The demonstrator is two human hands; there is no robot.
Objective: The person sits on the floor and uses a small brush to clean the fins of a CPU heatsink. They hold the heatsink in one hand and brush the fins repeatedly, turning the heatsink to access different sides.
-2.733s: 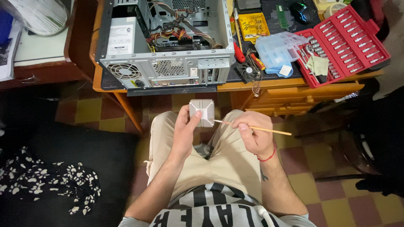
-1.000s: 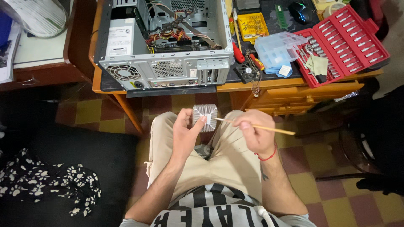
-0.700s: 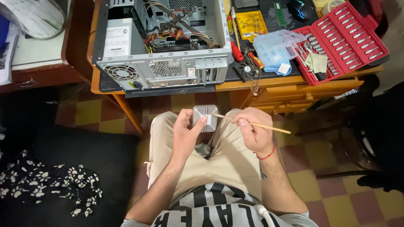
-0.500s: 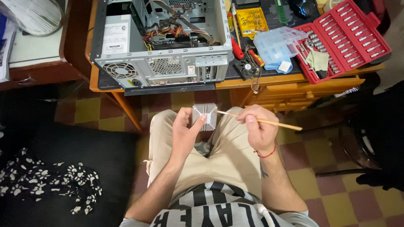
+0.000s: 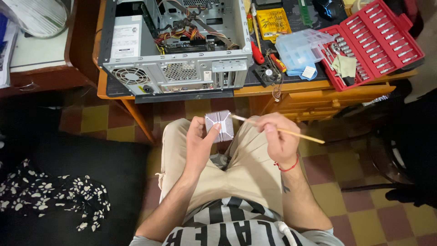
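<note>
Left hand [image 5: 200, 143] closed on finned heatsink [image 5: 219, 126], held over the lap below the bench [image 5: 291, 86] | right hand [image 5: 277, 139] pinched on thin wooden stick [image 5: 291, 133], tip at fins | risk: fins bent if stick is forced; heatsink dropped if grip loosens

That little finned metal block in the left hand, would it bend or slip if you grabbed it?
The finned metal block is probably rigid, since its thin ribs stand in straight rows. The left hand pinches it by the edges, so it is likely light. The ribs probably give grip, though single fins might dent.
</note>
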